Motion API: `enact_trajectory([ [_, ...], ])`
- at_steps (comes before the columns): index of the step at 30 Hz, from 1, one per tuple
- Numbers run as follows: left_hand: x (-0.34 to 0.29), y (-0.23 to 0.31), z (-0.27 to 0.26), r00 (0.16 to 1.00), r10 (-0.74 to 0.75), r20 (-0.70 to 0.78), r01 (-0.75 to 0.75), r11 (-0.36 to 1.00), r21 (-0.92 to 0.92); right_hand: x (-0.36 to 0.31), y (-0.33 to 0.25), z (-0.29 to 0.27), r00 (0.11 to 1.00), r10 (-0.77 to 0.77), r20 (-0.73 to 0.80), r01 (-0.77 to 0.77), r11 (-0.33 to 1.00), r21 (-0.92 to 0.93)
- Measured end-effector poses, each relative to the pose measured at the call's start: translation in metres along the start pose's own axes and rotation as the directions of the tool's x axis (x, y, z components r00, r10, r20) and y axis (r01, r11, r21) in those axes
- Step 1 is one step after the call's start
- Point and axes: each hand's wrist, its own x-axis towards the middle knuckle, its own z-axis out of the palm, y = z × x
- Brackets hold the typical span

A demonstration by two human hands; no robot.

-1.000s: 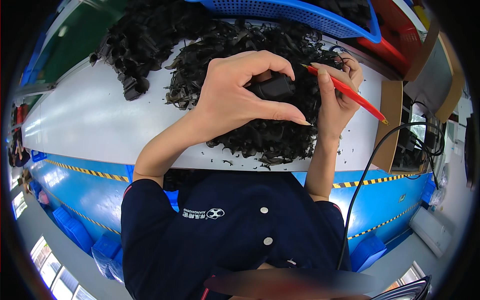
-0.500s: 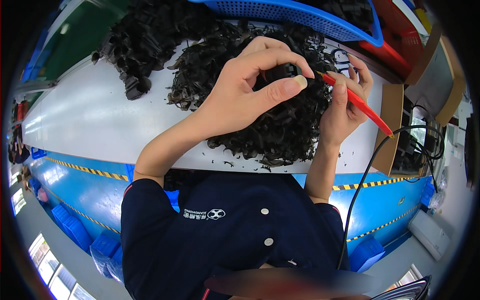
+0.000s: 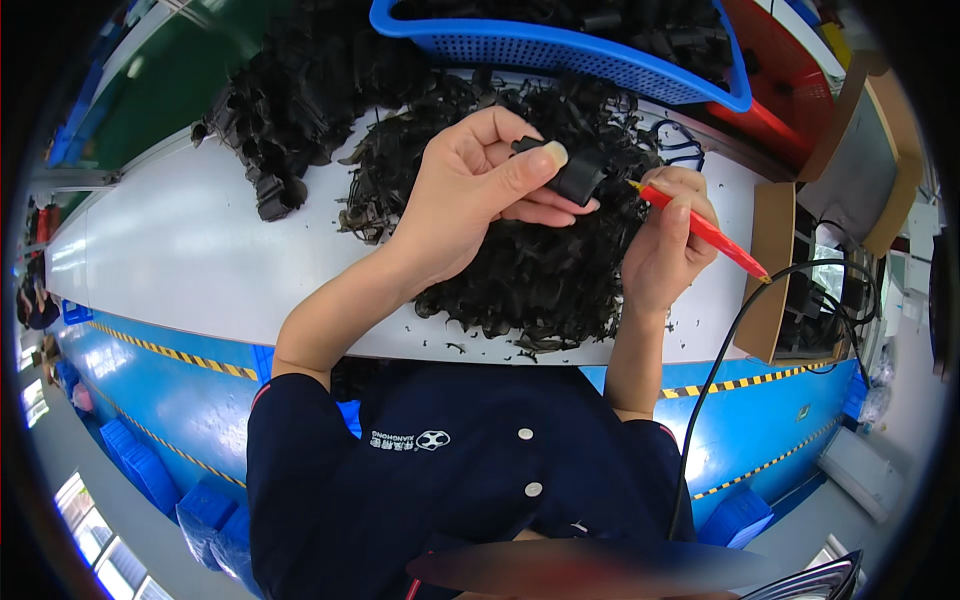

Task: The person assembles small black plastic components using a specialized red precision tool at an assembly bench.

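My left hand (image 3: 487,175) pinches a black moulded part (image 3: 578,178), rounded and dull, between thumb and fingers. Held like a pen in my right hand (image 3: 668,240) is a red hand tool (image 3: 705,232) with a thin yellowish tip. That tip points left at the black part, close to its right end; whether they touch I cannot tell. A black cable (image 3: 722,365) runs from the tool's rear end. Below both hands lies a heap of curled black scraps (image 3: 530,285) on the white table (image 3: 190,240).
More black parts (image 3: 285,110) are piled at the far left. A blue perforated basket (image 3: 590,58) holding black parts stands at the back, beside a red bin (image 3: 775,120). Blue-handled scissors (image 3: 680,140) lie behind my right hand. An opened cardboard box (image 3: 768,270) sits at right.
My left hand has turned and drawn its fingers in, and the black part now shows in its grip. My right hand has shifted slightly left and down with the red tool.
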Motion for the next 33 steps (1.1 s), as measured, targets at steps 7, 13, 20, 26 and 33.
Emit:
enact_trajectory([
  [7, -0.009, -0.009, 0.003, 0.942, 0.332, 0.05, -0.336, 0.923, 0.188, -0.006, -0.008, -0.006, 0.983, 0.158, 0.095, -0.18, 0.93, 0.321],
  [13, -0.017, -0.012, 0.01, 0.904, 0.422, 0.073, -0.417, 0.829, 0.373, -0.009, -0.035, 0.002, 0.916, 0.294, 0.274, -0.393, 0.798, 0.457],
  [20, -0.012, -0.019, 0.012, 0.89, 0.435, 0.136, -0.441, 0.745, 0.501, -0.007, -0.038, 0.002, 0.912, 0.332, 0.241, -0.404, 0.829, 0.386],
  [26, -0.01, -0.021, 0.008, 0.893, 0.419, 0.163, -0.436, 0.72, 0.54, -0.006, -0.036, -0.001, 0.904, 0.373, 0.209, -0.424, 0.845, 0.325],
  [33, -0.018, -0.013, 0.012, 0.972, 0.22, 0.085, -0.23, 0.801, 0.552, -0.009, -0.037, -0.002, 0.901, 0.379, 0.21, -0.431, 0.831, 0.351],
])
